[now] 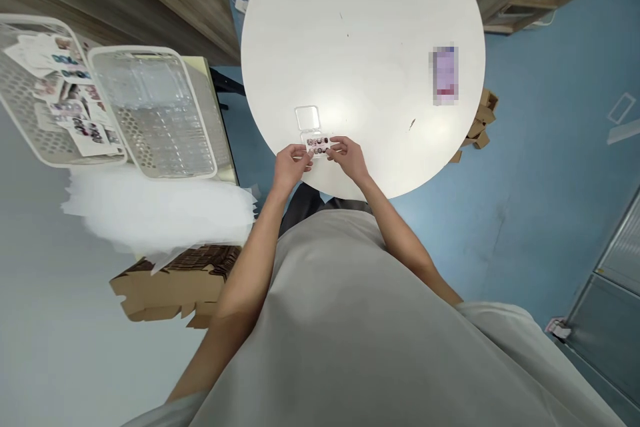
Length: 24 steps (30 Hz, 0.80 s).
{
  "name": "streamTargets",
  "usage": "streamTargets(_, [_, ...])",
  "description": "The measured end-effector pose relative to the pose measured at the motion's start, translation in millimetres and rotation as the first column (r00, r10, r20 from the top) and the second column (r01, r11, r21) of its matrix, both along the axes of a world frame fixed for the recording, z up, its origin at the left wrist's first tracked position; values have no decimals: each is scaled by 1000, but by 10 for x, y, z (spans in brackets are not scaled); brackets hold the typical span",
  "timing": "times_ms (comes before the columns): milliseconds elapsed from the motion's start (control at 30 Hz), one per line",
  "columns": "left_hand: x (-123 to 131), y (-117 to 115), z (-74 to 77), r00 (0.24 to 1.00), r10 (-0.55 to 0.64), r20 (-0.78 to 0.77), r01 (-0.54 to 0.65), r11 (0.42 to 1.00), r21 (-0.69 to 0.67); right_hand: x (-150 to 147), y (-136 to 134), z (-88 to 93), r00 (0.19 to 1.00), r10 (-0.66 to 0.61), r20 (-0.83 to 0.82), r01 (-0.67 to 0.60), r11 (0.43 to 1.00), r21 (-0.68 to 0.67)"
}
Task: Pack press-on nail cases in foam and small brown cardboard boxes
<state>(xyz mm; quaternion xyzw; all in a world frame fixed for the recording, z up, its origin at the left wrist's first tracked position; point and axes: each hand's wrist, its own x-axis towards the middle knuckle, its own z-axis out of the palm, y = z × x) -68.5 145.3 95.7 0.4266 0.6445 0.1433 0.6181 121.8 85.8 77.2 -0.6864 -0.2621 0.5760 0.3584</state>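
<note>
A flat white card [318, 146] with dark-and-pink pieces [319, 141] is pinched between left hand [290, 165] and right hand [353, 161], grip closed both sides; probably featherlight, bendy, best held edgewise.

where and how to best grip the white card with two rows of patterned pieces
Probably by its left and right edges, left hand and right hand coming from either side: the white card looks small and flat, and patterned pieces cover its middle.
</note>
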Motion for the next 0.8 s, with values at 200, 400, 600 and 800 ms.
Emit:
streamTargets(200, [44,-38,-343,974,6,-228,-3,1000,13,-128,138,-299,976,98,194,-75,989,-126])
streamTargets(400, [25,9,-574,959,-26,-282,35,999,29,-205,229,-438,938,183,295,-127,972,-199])
streamTargets(600, [-4,41,-725,919,-119,-375,148,988,51,-277,295,-515,891,262,371,-175,952,-251])
streamTargets(800, [-15,47,-773,894,-152,-421,191,980,52,-278,273,-532,858,299,418,-185,938,-292])
